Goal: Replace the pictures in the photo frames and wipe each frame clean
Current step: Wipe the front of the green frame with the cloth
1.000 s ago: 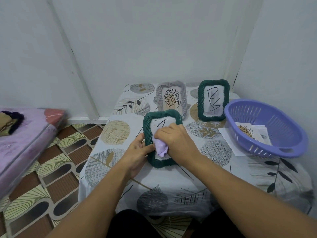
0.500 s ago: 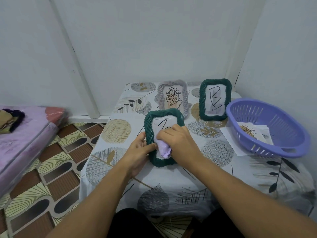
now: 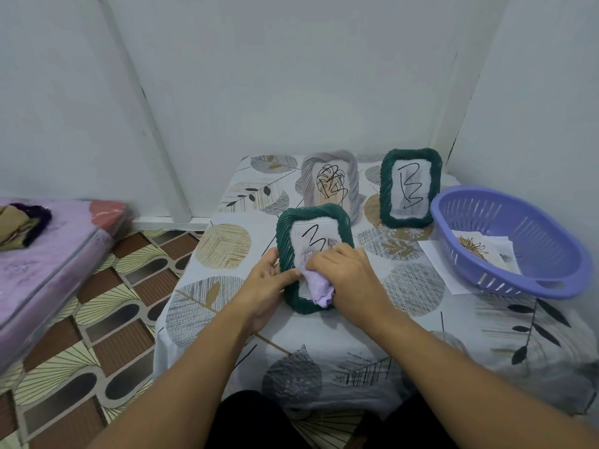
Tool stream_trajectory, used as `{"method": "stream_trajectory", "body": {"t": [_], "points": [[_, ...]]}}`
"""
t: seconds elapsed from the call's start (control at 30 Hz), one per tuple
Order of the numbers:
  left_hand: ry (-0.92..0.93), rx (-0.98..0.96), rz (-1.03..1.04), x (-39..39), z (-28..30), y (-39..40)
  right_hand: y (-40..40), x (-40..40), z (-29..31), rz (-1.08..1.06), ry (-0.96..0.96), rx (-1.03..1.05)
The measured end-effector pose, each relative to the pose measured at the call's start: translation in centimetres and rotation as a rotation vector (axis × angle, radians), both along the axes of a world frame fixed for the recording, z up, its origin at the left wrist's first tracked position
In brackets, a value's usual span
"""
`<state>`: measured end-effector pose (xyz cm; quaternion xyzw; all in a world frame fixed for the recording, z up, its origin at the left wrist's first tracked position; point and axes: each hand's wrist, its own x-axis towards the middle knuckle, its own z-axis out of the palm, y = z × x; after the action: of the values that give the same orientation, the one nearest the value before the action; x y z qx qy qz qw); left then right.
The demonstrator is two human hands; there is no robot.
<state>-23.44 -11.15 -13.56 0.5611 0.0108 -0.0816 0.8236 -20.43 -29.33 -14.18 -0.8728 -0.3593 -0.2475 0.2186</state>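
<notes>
Head view: my left hand (image 3: 264, 288) grips the near green frame (image 3: 285, 228); my right hand (image 3: 348, 275) bunches the lilac cloth (image 3: 319, 286) against it, grey frame (image 3: 330, 179) behind, purple basket (image 3: 515, 241) right.

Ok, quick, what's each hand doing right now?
Left hand: grips the near green frame by its left edge.
Right hand: holds the lilac cloth.

The right hand (image 3: 348, 273) has slid the lilac cloth (image 3: 319, 285) down the glass, uncovering more of the picture.
</notes>
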Motion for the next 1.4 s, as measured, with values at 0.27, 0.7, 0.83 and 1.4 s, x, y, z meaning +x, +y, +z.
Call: {"method": "stream_trajectory", "body": {"t": [0.27,0.7,0.83,1.4], "points": [[0.005,-0.024,0.005,0.0,0.2,-0.1,0.7,1.1,2.2,0.020,0.024,-0.013],[-0.004,-0.017,0.006,0.0,-0.1,-0.1,-0.4,0.5,0.3,-0.010,0.018,-0.012],[0.005,-0.005,0.012,0.0,-0.1,-0.1,-0.8,-0.6,-0.3,0.012,0.043,0.005],[0.007,0.028,0.026,0.1,-0.3,-0.2,-0.7,-0.2,0.0,0.021,0.081,-0.038]]}}
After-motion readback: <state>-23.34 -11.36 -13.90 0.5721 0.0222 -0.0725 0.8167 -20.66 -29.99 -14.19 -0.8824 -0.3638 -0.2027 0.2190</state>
